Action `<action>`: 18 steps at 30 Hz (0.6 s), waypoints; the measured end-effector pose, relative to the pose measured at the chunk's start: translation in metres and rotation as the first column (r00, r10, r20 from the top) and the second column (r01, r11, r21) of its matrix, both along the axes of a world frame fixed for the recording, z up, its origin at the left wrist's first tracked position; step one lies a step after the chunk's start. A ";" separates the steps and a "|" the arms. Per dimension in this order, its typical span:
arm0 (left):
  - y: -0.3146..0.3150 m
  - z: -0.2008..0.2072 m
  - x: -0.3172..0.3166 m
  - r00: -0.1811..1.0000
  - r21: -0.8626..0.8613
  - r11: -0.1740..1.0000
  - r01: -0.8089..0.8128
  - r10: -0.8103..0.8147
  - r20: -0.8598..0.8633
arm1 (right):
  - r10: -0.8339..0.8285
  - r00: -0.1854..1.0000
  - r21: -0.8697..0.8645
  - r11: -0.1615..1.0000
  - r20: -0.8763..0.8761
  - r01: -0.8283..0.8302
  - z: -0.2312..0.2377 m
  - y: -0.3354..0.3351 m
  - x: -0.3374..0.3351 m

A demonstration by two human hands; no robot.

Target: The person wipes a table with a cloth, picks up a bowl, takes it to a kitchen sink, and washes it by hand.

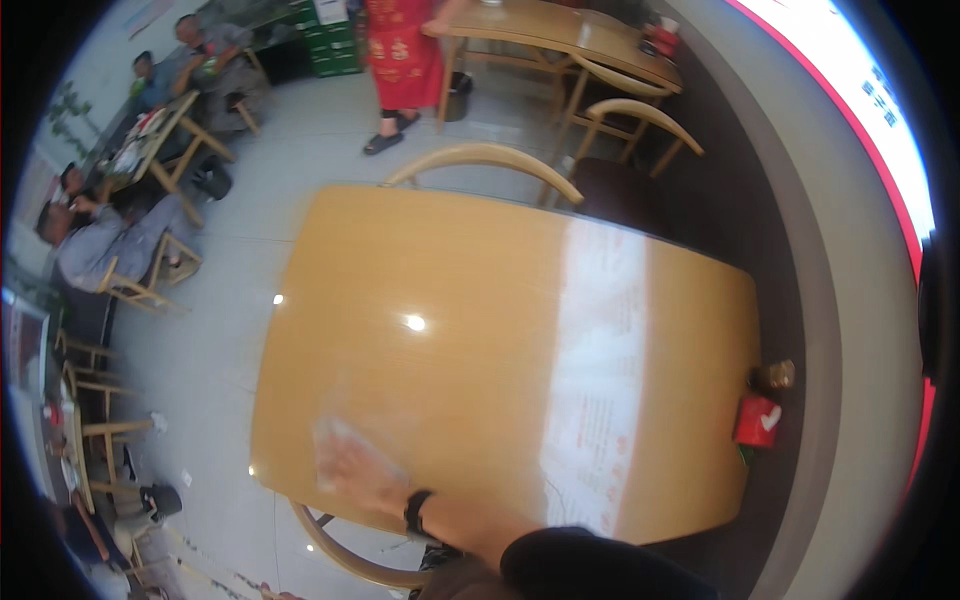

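Observation:
My right hand (362,474), smeared by motion, presses a pale cloth (338,440) against the wooden tabletop (450,390) near its front left corner. The cloth looks thin and whitish, and its edges are blurred. A dark band (417,512) circles my right wrist, and the forearm reaches in from the lower right under a black sleeve. My left hand is out of view. A long bright reflection with reddish marks lies across the right part of the glossy surface.
A red tissue box (757,421) and a small brown jar (777,375) stand at the table's right edge, by the wall. Chairs (480,155) stand at the far and near sides. Beyond, a person in a red apron (405,55) stands; others sit at tables on the left.

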State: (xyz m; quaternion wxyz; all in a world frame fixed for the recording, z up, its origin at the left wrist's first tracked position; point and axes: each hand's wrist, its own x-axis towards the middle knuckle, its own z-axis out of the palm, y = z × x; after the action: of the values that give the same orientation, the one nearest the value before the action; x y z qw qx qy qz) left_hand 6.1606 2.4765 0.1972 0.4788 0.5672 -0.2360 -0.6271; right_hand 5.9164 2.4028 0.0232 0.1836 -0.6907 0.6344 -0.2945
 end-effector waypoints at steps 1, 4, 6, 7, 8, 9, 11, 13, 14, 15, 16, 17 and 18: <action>0.001 0.005 -0.008 0.999 -0.020 0.999 -0.033 0.033 0.000 | 0.126 0.992 -0.009 0.992 -0.001 -0.126 -0.002 0.003 0.018; -0.001 -0.001 -0.030 0.928 0.007 0.998 0.068 -0.066 0.368 | 0.334 0.925 -0.001 0.941 0.182 -0.339 -0.011 0.000 0.002; -0.008 -0.019 -0.006 0.988 0.093 0.996 0.005 -0.019 0.151 | 0.044 0.662 0.038 0.993 0.748 -0.110 -0.012 -0.019 -0.055; -0.007 -0.026 0.012 0.998 0.190 0.981 -0.038 0.048 -0.048 | -0.096 0.356 0.095 0.995 0.930 0.019 0.017 -0.022 -0.098; -0.002 -0.032 0.015 0.922 0.060 0.968 0.244 -0.251 0.295 | -0.185 0.723 0.005 0.970 0.666 0.244 -0.005 -0.030 -0.162; 0.000 -0.048 0.037 0.928 0.068 0.968 0.241 -0.250 0.277 | -0.324 0.904 -0.180 0.907 0.277 0.380 -0.030 -0.039 -0.224; 0.003 -0.083 0.086 0.981 0.207 0.972 0.108 -0.070 -0.182 | -0.575 0.751 -0.345 0.811 -0.325 0.472 -0.052 -0.017 -0.356; 0.023 -0.061 0.049 0.961 0.057 0.984 0.170 -0.179 0.210 | -0.652 0.672 -0.262 0.757 -0.351 0.598 -0.031 0.019 -0.420; 0.028 -0.058 0.039 0.993 0.124 0.992 0.023 -0.037 0.110 | -0.706 0.507 -0.144 0.642 -0.494 0.754 -0.036 0.043 -0.456; 0.032 -0.054 0.033 0.992 0.201 0.971 -0.128 0.123 0.040 | -0.659 0.461 -0.032 0.592 -0.594 0.805 -0.033 0.051 -0.468; 0.040 -0.057 0.030 0.967 0.133 0.989 -0.067 0.032 0.252 | -0.635 0.425 -0.003 0.559 -0.645 0.829 -0.026 0.044 -0.463; 0.050 -0.062 0.025 0.889 0.083 0.997 0.010 -0.047 0.456 | -0.646 0.399 0.003 0.523 -0.651 0.852 -0.020 0.036 -0.460; 0.051 -0.055 0.010 0.857 0.167 0.978 -0.122 0.019 0.515 | -0.671 0.342 0.027 0.432 -0.658 0.901 -0.016 0.023 -0.453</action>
State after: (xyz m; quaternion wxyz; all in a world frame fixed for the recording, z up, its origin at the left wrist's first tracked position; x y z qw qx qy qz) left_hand 6.1703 2.5275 0.1424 0.3642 0.7652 -0.2713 -0.4563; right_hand 5.4638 2.4255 0.0077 -0.0473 -0.2842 0.9576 0.0017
